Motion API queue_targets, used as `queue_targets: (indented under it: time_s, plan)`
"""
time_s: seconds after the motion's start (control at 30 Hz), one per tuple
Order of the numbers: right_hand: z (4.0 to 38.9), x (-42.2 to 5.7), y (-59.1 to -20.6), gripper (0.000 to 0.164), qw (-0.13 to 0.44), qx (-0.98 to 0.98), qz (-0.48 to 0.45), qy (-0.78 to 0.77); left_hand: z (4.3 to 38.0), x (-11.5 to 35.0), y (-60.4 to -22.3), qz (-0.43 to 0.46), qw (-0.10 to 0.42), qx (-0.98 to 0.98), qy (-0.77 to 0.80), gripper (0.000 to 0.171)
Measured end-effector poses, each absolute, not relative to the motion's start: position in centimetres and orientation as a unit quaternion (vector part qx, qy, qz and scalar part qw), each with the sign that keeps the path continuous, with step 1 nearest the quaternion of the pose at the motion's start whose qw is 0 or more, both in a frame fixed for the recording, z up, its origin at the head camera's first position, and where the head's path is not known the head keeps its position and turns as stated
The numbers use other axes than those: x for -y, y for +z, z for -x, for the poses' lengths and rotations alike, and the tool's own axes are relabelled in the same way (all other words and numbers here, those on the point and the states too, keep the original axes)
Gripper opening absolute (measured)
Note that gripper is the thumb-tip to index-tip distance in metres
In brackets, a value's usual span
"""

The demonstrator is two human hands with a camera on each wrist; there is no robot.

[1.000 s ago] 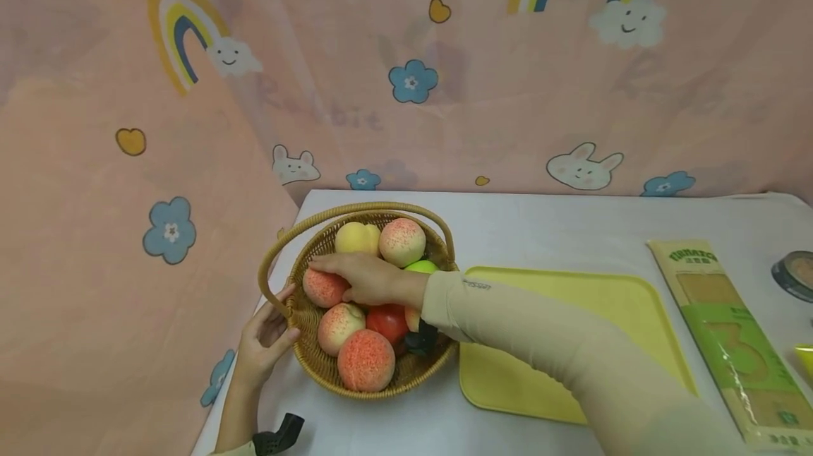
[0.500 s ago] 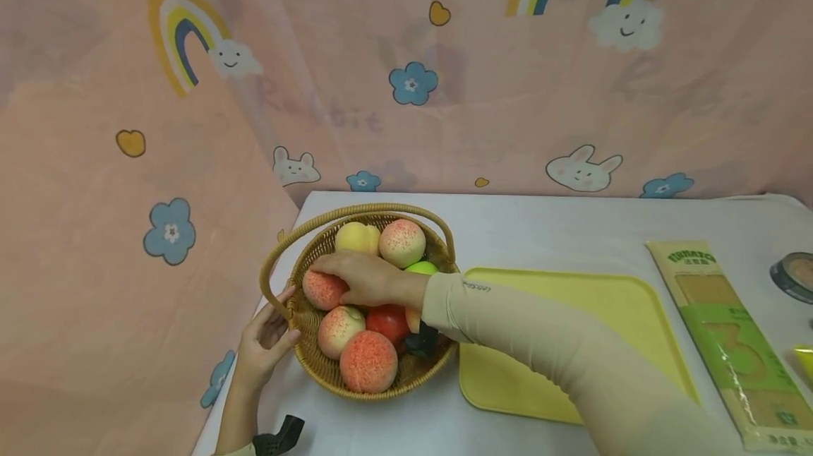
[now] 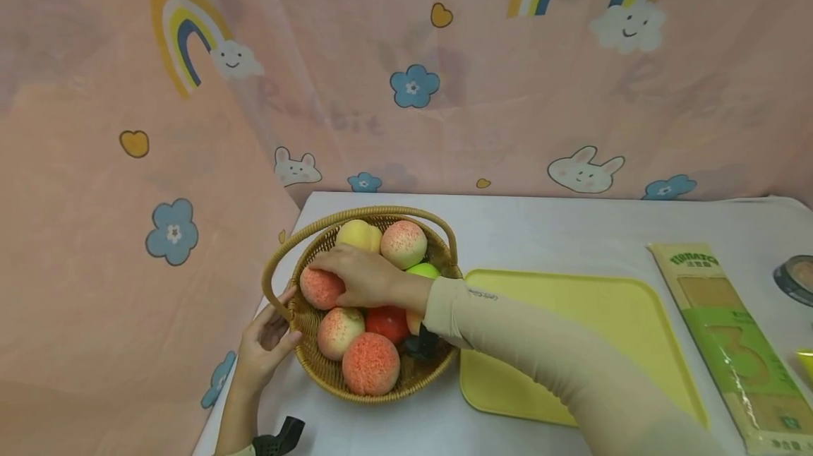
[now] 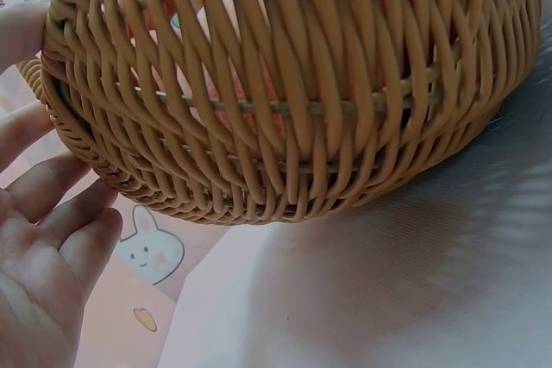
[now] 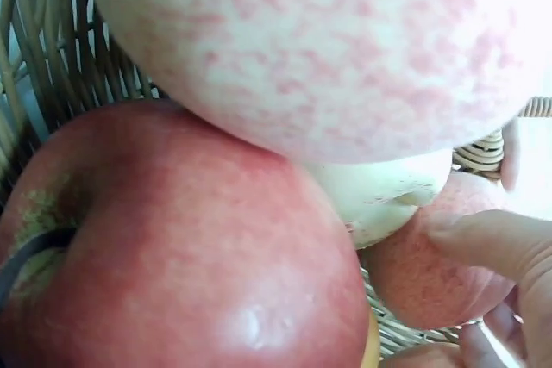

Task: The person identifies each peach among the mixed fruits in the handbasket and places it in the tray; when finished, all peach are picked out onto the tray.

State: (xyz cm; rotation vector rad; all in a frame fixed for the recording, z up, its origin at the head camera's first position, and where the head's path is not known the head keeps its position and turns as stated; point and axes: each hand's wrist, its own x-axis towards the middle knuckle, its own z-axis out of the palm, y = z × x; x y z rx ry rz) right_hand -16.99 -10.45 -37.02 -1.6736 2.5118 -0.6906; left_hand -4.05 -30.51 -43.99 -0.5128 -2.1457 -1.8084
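In the head view a wicker basket (image 3: 305, 357) with an arched handle (image 3: 356, 212) holds several fruits. My right hand (image 3: 365, 278) reaches inside and grips a reddish peach (image 3: 320, 289) at the left side, thumb on one side and fingers on the other. The right wrist view shows that thumb (image 5: 487, 234) pressed on the peach (image 5: 431, 277). My left hand (image 3: 262, 350) holds the basket's left rim near the handle's base. From the left wrist, its fingers (image 4: 52, 187) meet the woven wall (image 4: 302, 101). A pale speckled peach (image 3: 341, 332) lies beside the gripped one.
Around the hand lie a red apple (image 3: 387, 323), a large coral peach (image 3: 371, 364), a yellow fruit (image 3: 358, 234), another speckled peach (image 3: 404, 244) and a green fruit (image 3: 424, 270). A yellow tray (image 3: 571, 294), a flat green-labelled package (image 3: 730, 343) and a round dark-rimmed item (image 3: 794, 279) are to the right.
My right hand and the reddish peach in it have shifted slightly left. The coral peach at the basket's front sits slightly farther right. My left hand stays at the rim.
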Motion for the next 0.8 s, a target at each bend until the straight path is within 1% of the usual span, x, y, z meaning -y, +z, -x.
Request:
queue_targets:
  time_s: [0.1,0.3,0.53,0.8]
  plan:
    - [16.9,10.3,-36.7,0.059,0.027,-0.809,0.537,-0.238,4.0,30.5,-43.9,0.178,0.142,0.743,-0.630,0.060]
    - [16.9,10.0,-36.1,0.059,0.057,-0.805,0.510,-0.299,3.9,30.4,-43.8,0.180,0.142,0.746,-0.626,0.061]
    - [17.4,9.5,-35.6,0.060,0.049,-0.798,0.489,-0.349,3.9,30.5,-43.9,0.177,0.142,0.750,-0.621,0.060]
    - [17.6,8.7,-35.2,0.064,0.065,-0.796,0.473,-0.372,4.0,30.4,-43.9,0.178,0.143,0.748,-0.623,0.060]
